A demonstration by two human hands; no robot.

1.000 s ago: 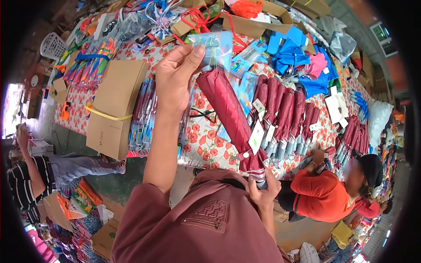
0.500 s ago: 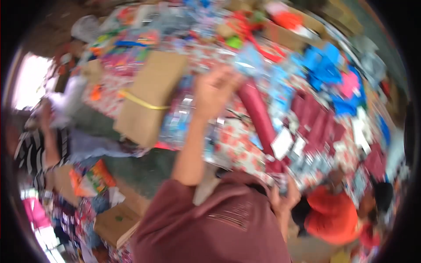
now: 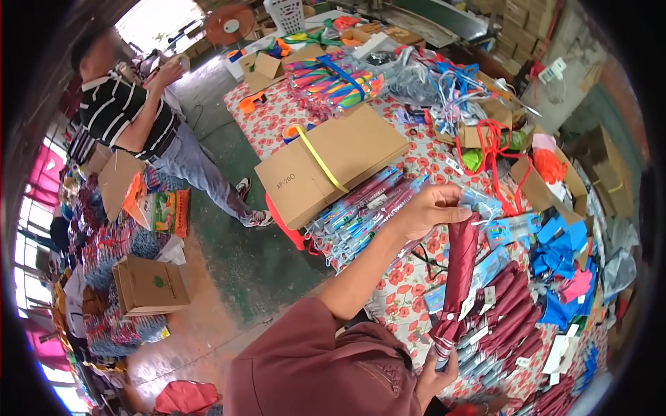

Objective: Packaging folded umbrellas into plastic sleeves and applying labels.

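A folded maroon umbrella (image 3: 459,267) stands nearly upright before me, a white tag hanging beside its lower part. The thumb and fingers of my left hand (image 3: 431,211) close at its upper end, where a bit of clear bluish plastic (image 3: 483,203) also shows. Low on the umbrella, my right hand (image 3: 437,374) wraps around its handle end. Just right of it lies a pile of similar maroon umbrellas (image 3: 505,308) with white tags. Left of my left forearm are several umbrellas in clear sleeves (image 3: 368,215).
A flowered cloth (image 3: 260,114) covers the table. On it are a cardboard box (image 3: 333,163) with a yellow strap, a multicoloured bundle (image 3: 333,83) and blue fabric (image 3: 562,263). At left stands another person (image 3: 128,104) in a striped shirt. A carton (image 3: 149,284) sits on the floor.
The view has swung, so the table and the other person sit differently in it, and the blur is gone. The umbrella now stands more upright between my hands; my left fingers have closed at its top.
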